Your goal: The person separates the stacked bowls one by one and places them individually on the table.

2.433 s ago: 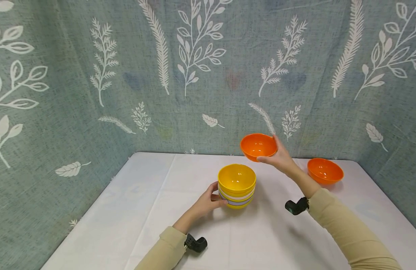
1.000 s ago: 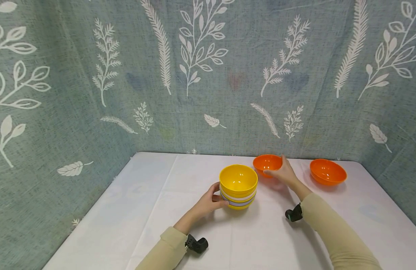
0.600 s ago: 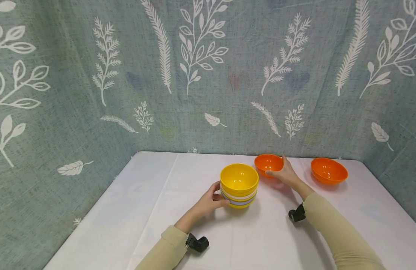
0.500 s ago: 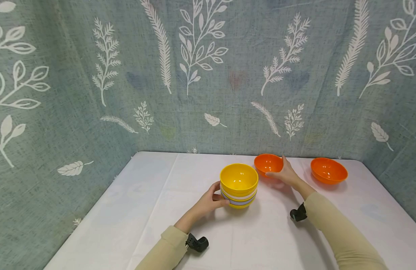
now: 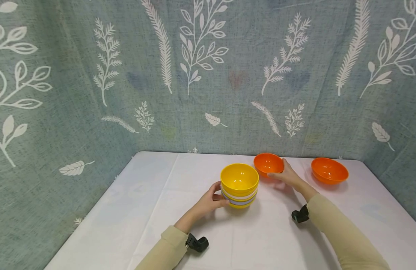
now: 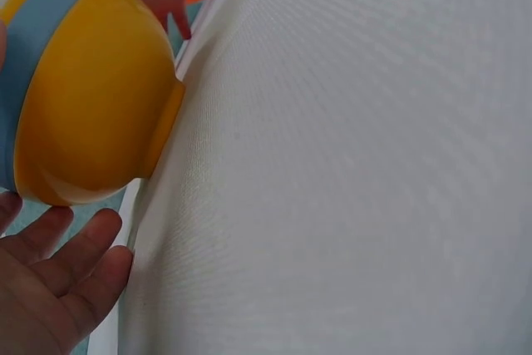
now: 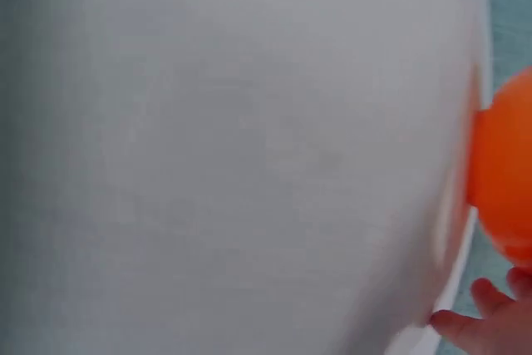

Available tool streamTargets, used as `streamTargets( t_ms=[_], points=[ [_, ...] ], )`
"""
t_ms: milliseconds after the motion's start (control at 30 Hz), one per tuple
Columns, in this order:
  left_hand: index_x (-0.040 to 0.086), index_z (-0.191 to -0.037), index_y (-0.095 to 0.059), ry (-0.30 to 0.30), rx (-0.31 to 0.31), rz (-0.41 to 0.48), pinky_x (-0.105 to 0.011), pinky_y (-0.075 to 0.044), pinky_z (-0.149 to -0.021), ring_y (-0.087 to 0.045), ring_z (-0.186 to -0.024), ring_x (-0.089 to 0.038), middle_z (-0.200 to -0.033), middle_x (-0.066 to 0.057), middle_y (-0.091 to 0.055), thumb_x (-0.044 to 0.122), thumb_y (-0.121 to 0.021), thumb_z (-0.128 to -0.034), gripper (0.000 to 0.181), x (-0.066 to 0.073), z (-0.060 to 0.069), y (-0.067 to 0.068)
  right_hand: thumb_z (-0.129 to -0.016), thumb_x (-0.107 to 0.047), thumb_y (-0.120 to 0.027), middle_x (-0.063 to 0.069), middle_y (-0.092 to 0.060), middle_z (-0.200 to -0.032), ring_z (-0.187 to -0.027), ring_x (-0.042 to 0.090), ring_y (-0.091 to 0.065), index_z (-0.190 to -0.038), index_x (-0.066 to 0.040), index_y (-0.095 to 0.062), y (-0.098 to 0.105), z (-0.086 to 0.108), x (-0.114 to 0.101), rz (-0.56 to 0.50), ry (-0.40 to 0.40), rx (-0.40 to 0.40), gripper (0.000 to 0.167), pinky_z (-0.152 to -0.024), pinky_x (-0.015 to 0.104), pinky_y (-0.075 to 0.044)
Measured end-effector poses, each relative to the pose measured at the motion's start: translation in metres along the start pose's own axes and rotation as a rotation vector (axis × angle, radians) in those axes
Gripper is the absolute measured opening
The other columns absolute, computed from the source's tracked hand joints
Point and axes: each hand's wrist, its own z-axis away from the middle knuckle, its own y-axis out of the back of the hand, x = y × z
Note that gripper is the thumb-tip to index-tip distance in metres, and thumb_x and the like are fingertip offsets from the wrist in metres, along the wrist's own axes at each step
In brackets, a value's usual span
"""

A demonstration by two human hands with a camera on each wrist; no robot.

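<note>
My left hand [image 5: 208, 200] grips the left side of a stack of yellow bowls [image 5: 239, 180] with white and grey-blue bands, upright on the table. In the left wrist view, spread fingers of my left hand [image 6: 58, 276] lie along the lowest yellow bowl [image 6: 104, 97]. Behind and right of the stack, an orange bowl [image 5: 268, 164] stands near the back edge. My right hand [image 5: 287, 175] is at its right side, thumb in front and fingers by the rim, loosely extended. The right wrist view shows some fingers [image 7: 490, 318] beside the orange bowl [image 7: 509, 168]; the thumb is out of view.
A second orange bowl [image 5: 329, 171] stands at the back right of the white-covered table [image 5: 262, 243], slightly tilted. Patterned grey-green cloth [image 5: 208, 75] hangs behind and at both sides. A black device [image 5: 198, 243] is strapped on each wrist.
My right hand has lowered the orange bowl from the air onto the table behind the stack; its fingers have since shifted slightly off the rim. My left hand has stayed at the stack.
</note>
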Motion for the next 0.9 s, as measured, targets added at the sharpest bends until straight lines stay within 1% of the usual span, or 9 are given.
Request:
streamTargets(
  t_ms=[133,267,400,500,633,733,833,867,900],
  points=[
    [0.014,-0.144,-0.023,0.001,-0.007,0.001,-0.042,-0.042,-0.096,-0.052,-0.112,-0.023,-0.142,-0.012,-0.036,0.042,-0.067,-0.0805,0.082,0.0,0.0,-0.001,-0.082,-0.041,-0.064,0.026,0.011,-0.149,-0.136,0.044,0.001,-0.142,0.0,0.019,0.008,0.011,-0.007,0.015,-0.017,-0.036,0.11,-0.106,0.062,-0.007],
    [0.013,-0.144,-0.023,-0.001,-0.003,-0.001,-0.043,-0.042,-0.096,-0.051,-0.113,-0.024,-0.142,-0.012,-0.035,0.042,-0.067,-0.0803,0.083,0.0,0.0,0.0,-0.083,-0.04,-0.064,0.024,0.009,-0.15,-0.136,0.043,0.002,-0.144,-0.005,0.017,0.015,0.026,-0.02,-0.001,0.021,-0.028,0.107,-0.104,0.065,-0.008],
    [0.012,-0.144,-0.023,-0.001,0.003,-0.007,-0.043,-0.042,-0.096,-0.051,-0.113,-0.025,-0.142,-0.013,-0.035,0.041,-0.067,-0.0804,0.083,-0.001,-0.001,0.002,-0.083,-0.038,-0.065,0.024,0.003,-0.151,-0.134,0.048,-0.004,-0.145,-0.005,0.011,0.015,0.044,-0.034,-0.009,0.119,-0.029,0.104,-0.101,0.066,-0.016],
    [0.013,-0.144,-0.022,0.004,0.004,-0.004,-0.043,-0.042,-0.096,-0.051,-0.113,-0.024,-0.142,-0.012,-0.035,0.04,-0.067,-0.0809,0.082,-0.002,0.0,0.003,-0.082,-0.033,-0.066,0.025,-0.002,-0.15,-0.131,0.051,-0.009,-0.146,-0.005,0.007,0.009,0.058,-0.043,-0.024,0.21,-0.037,0.101,-0.101,0.066,-0.018],
    [0.014,-0.144,-0.022,0.006,0.003,0.006,-0.043,-0.042,-0.096,-0.05,-0.114,-0.025,-0.142,-0.012,-0.035,0.036,-0.068,-0.0816,0.081,-0.001,0.001,0.003,-0.082,-0.026,-0.068,0.024,-0.008,-0.15,-0.132,0.047,-0.013,-0.147,-0.005,-0.001,-0.005,0.072,-0.052,-0.057,0.306,-0.065,0.096,-0.102,0.064,-0.018],
    [0.009,-0.144,-0.022,0.006,-0.004,0.009,-0.044,-0.042,-0.096,-0.05,-0.114,-0.028,-0.142,-0.015,-0.034,0.032,-0.067,-0.0827,0.079,0.012,0.007,0.003,-0.081,-0.023,-0.069,0.022,-0.011,-0.15,-0.133,0.044,-0.015,-0.147,-0.006,-0.005,-0.016,0.079,-0.054,-0.077,0.357,-0.097,0.093,-0.101,0.064,-0.022],
    [0.006,-0.143,-0.022,0.012,-0.014,0.013,-0.044,-0.042,-0.096,-0.049,-0.114,-0.03,-0.142,-0.018,-0.034,0.029,-0.067,-0.0836,0.078,0.028,0.014,0.003,-0.08,-0.021,-0.07,0.02,-0.014,-0.15,-0.134,0.042,-0.016,-0.147,-0.006,-0.007,-0.027,0.086,-0.056,-0.09,0.388,-0.122,0.093,-0.101,0.064,-0.022],
    [0.005,-0.143,-0.022,0.011,-0.017,0.011,-0.044,-0.042,-0.096,-0.049,-0.114,-0.031,-0.141,-0.019,-0.034,0.028,-0.066,-0.0838,0.077,0.032,0.015,0.003,-0.079,-0.02,-0.071,0.02,-0.015,-0.15,-0.134,0.043,-0.018,-0.147,-0.005,-0.007,-0.031,0.087,-0.056,-0.094,0.398,-0.129,0.094,-0.102,0.063,-0.022],
    [0.005,-0.143,-0.022,0.012,-0.017,0.011,-0.044,-0.042,-0.096,-0.049,-0.114,-0.03,-0.141,-0.018,-0.034,0.028,-0.066,-0.0839,0.077,0.032,0.015,0.003,-0.078,-0.021,-0.072,0.021,-0.015,-0.15,-0.133,0.043,-0.019,-0.147,-0.003,-0.007,-0.034,0.088,-0.056,-0.095,0.411,-0.135,0.095,-0.102,0.062,-0.021]
  ],
)
